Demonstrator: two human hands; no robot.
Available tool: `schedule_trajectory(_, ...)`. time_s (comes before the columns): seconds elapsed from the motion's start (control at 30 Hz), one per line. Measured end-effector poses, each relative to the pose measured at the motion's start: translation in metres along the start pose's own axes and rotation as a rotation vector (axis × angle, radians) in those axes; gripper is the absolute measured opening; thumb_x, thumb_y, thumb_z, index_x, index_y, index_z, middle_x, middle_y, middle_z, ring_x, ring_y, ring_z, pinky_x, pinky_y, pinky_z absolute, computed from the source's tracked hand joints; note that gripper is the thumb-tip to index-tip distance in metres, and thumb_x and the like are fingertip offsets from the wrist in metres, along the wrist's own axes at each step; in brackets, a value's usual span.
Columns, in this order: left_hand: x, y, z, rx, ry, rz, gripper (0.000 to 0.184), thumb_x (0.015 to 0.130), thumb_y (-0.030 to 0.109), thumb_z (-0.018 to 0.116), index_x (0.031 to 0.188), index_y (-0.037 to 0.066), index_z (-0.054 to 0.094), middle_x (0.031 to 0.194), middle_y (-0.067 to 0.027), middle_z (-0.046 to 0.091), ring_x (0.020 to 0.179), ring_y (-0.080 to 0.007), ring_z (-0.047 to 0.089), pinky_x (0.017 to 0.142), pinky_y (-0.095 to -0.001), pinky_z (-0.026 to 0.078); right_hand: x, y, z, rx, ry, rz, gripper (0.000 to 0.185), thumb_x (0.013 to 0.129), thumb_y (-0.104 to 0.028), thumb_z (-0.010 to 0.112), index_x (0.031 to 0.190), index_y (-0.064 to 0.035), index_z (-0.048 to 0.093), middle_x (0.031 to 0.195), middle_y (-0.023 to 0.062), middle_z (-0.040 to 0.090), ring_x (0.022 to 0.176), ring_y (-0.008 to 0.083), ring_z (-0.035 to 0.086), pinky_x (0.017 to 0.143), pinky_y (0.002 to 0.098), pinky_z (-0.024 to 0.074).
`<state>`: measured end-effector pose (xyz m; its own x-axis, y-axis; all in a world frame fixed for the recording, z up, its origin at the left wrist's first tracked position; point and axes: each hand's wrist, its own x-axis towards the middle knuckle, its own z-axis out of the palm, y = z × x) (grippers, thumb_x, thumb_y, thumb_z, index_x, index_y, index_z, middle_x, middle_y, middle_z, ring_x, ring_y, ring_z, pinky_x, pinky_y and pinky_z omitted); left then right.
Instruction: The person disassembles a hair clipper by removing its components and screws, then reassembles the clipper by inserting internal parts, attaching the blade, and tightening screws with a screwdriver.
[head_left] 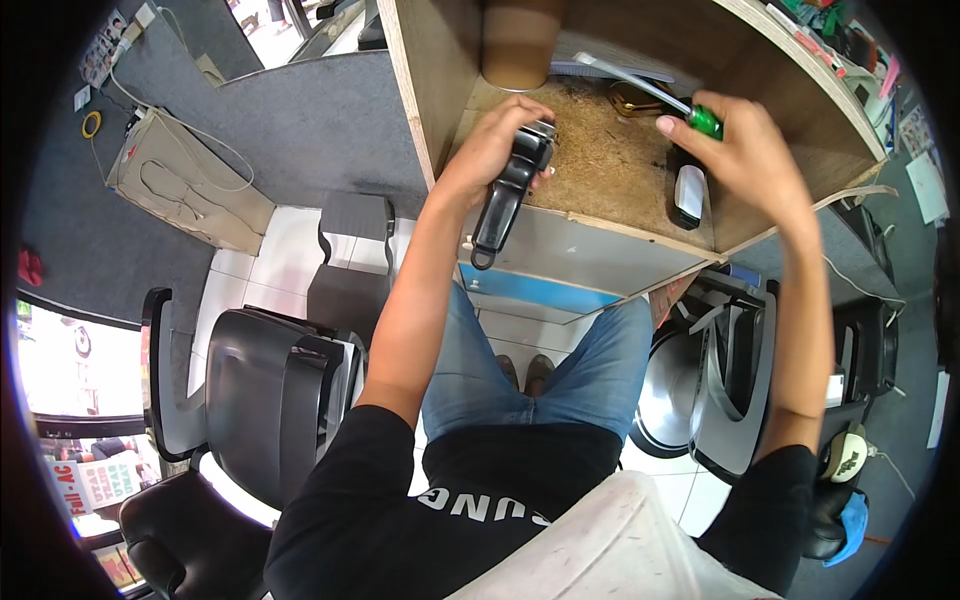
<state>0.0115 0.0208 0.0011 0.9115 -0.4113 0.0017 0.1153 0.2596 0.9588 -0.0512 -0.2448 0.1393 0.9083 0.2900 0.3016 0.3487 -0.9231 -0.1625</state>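
In my left hand [490,145] is a black hair clipper [506,195], its metal blade end up and its body slanting down toward me. My fingers wrap around its upper part, over the front edge of a wooden shelf [600,150]. On the right, my right hand [745,150] grips a slim tool [645,86] by its green handle. Its long pale shaft points up and left and ends in a slightly wider tip; I cannot tell its exact kind. The tip is apart from the clipper. Below my right hand, a white-and-black clipper-like device [688,195] lies on the shelf.
A brown cylindrical container [520,45] stands at the shelf's back left. A comb [615,72] lies along the back. Drawers [545,287] sit below the shelf. Black barber chairs [265,400] [735,375] flank me. A cardboard box [185,185] leans at the left wall.
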Motion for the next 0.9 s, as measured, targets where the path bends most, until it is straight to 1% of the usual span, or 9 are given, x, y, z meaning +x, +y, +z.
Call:
schedule_trajectory(0.03,0.001,0.0,-0.001,-0.08,0.027,-0.003,0.029,0.105,0.031,0.05,0.112,0.004,0.058,0.081,-0.011,0.063,0.059,-0.0206,0.064,0.05,-0.0326,0.053,-0.007,0.004,0.018,0.124,0.041,0.054,0.053,0.097,-0.049,0.073,0.084,0.0029,0.069,0.059,0.0158,0.056,0.056,0.0283,0.056,0.06,0.0418,0.0481)
schedule_trajectory(0.1,0.005,-0.005,-0.006,-0.236,0.085,-0.016,0.035,0.104,0.036,0.051,0.111,0.002,0.059,0.081,-0.011,0.064,0.058,-0.0221,0.064,0.05,-0.0332,0.053,-0.017,0.002,0.056,0.379,0.052,0.219,0.05,0.099,-0.046,0.072,0.085,0.0025,0.07,0.058,0.0127,0.055,0.054,0.0238,0.054,0.059,0.0394,0.047)
schedule_trajectory(0.17,0.013,-0.013,-0.015,-0.206,0.073,0.021,0.047,0.103,0.04,0.041,0.111,-0.001,0.061,0.083,-0.0125,0.066,0.061,-0.0243,0.065,0.052,-0.0348,0.054,-0.015,-0.005,0.095,0.521,0.204,0.219,0.046,0.1,-0.043,0.071,0.087,0.0008,0.071,0.057,0.01,0.053,0.054,0.0223,0.053,0.058,0.0389,0.0453)
schedule_trajectory(0.23,0.016,-0.015,-0.02,-0.219,0.02,0.053,0.051,0.102,0.041,0.036,0.11,-0.002,0.062,0.084,-0.0134,0.067,0.062,-0.0249,0.065,0.053,-0.0354,0.054,-0.005,-0.015,0.116,0.379,0.289,0.137,0.032,0.1,-0.036,0.07,0.094,-0.0044,0.074,0.062,0.0133,0.062,0.062,0.0336,0.064,0.064,0.0432,0.0514)
schedule_trajectory(0.3,0.016,-0.014,-0.021,-0.212,0.019,0.045,0.054,0.101,0.04,0.031,0.109,-0.003,0.063,0.084,-0.0145,0.067,0.064,-0.0258,0.066,0.057,-0.0368,0.055,0.011,-0.017,0.135,0.305,0.32,0.082,0.027,0.097,-0.033,0.071,0.097,-0.0065,0.077,0.071,0.0166,0.069,0.074,0.04,0.071,0.07,0.0492,0.0546)
schedule_trajectory(0.4,0.017,-0.016,-0.021,-0.262,0.047,0.05,0.054,0.102,0.041,0.03,0.108,-0.003,0.063,0.086,-0.0154,0.068,0.066,-0.0266,0.066,0.061,-0.0378,0.056,0.03,-0.01,0.151,0.261,0.141,0.146,0.024,0.095,-0.032,0.073,0.098,-0.0084,0.079,0.081,0.0189,0.074,0.083,0.0402,0.074,0.075,0.0526,0.0556)
schedule_trajectory(0.5,0.019,-0.02,-0.025,-0.28,0.073,0.057,0.053,0.105,0.041,0.031,0.109,-0.003,0.062,0.088,-0.0167,0.069,0.07,-0.0272,0.067,0.067,-0.0383,0.058,0.042,0.002,0.169,0.279,0.059,0.174,0.027,0.093,-0.036,0.074,0.1,-0.0108,0.081,0.088,0.0202,0.076,0.087,0.0399,0.074,0.077,0.0516,0.0565)
schedule_trajectory(0.67,0.019,-0.018,-0.017,-0.282,0.137,0.116,0.056,0.113,0.048,0.036,0.113,-0.003,0.06,0.092,-0.0187,0.071,0.077,-0.0274,0.07,0.075,-0.0383,0.06,0.046,-0.001,0.17,0.286,-0.027,0.231,0.032,0.092,-0.042,0.075,0.105,-0.0143,0.082,0.092,0.0168,0.078,0.091,0.0379,0.075,0.081,0.0504,0.0575)
schedule_trajectory(0.9,0.022,-0.021,-0.029,-0.274,0.196,0.206,0.058,0.108,0.057,0.049,0.115,0.001,0.062,0.099,-0.0171,0.072,0.078,-0.0239,0.072,0.063,-0.0306,0.059,0.051,-0.007,0.176,0.274,0.008,0.225,0.033,0.091,-0.044,0.077,0.106,-0.0156,0.081,0.098,0.0124,0.079,0.096,0.0348,0.075,0.085,0.0493,0.0583)
